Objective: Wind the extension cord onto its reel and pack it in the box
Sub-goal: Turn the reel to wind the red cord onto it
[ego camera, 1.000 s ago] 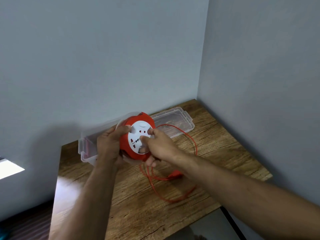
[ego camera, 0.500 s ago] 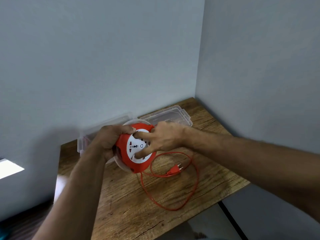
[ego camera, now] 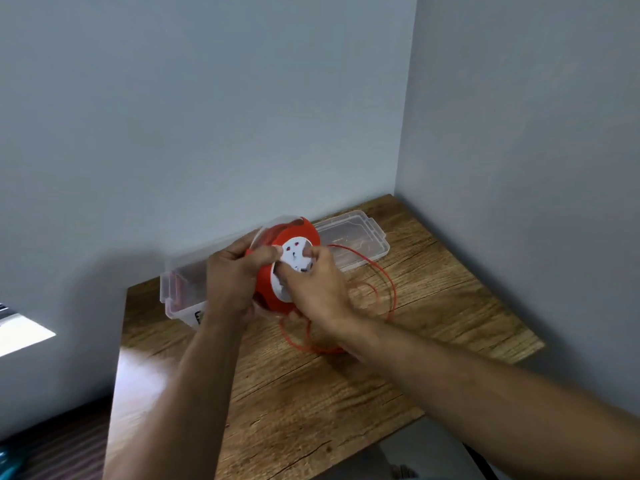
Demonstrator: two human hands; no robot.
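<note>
An orange cord reel [ego camera: 268,287] with a white socket face [ego camera: 297,257] is held above the wooden table [ego camera: 346,403]. My left hand [ego camera: 232,280] grips its left rim and back. My right hand [ego camera: 317,289] presses its fingers on the white face. Loose orange cord [ego camera: 389,282] hangs from the reel and loops on the table to the right; its plug is hidden. The clear plastic box [ego camera: 178,292] stands behind my left hand, open. Its clear lid [ego camera: 353,237] lies flat at the back right.
The table sits in a corner, with grey walls [ego camera: 519,168] behind and on the right. Its front edge and left edge drop to the floor [ego camera: 52,445]. A bright patch of light [ego camera: 20,334] shows at the left.
My right hand has swung from the top of the socket face down to its lower right, turning it. The cord loop on the table has shrunk and the plug has gone out of sight.
</note>
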